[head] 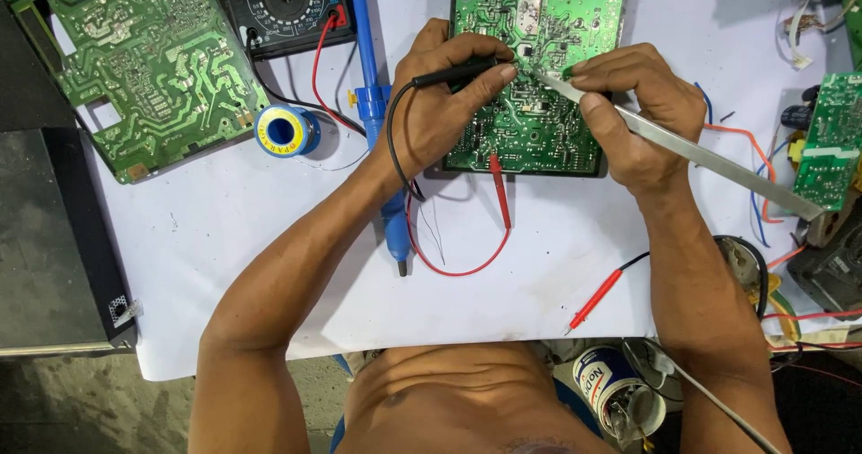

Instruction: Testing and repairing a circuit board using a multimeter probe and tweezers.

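Green circuit board (530,68) worked on from both sides with probe and tweezers.
A black probe (453,74) was gripped in the closed left hand (440,104) at the board's left edge; long metal tweezers (682,149) were pinched shut-fingered by the right hand (633,113) over the board's right side. A multimeter (285,5) lay left of the board.

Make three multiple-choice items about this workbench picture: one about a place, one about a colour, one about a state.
1. Where does the solder spool lie?
A. left of the left hand
B. on the middle board
C. beside the can

2. What colour is the loose probe near the table's front edge?
A. blue
B. red
C. yellow

3. What does the right hand hold?
A. nothing
B. a spool
C. a long metal strip

Key: 1 A, the spool sits on the white sheet left of that hand. 2 B, its handle is red. 3 C, fingers pinch the strip over the green circuit board.
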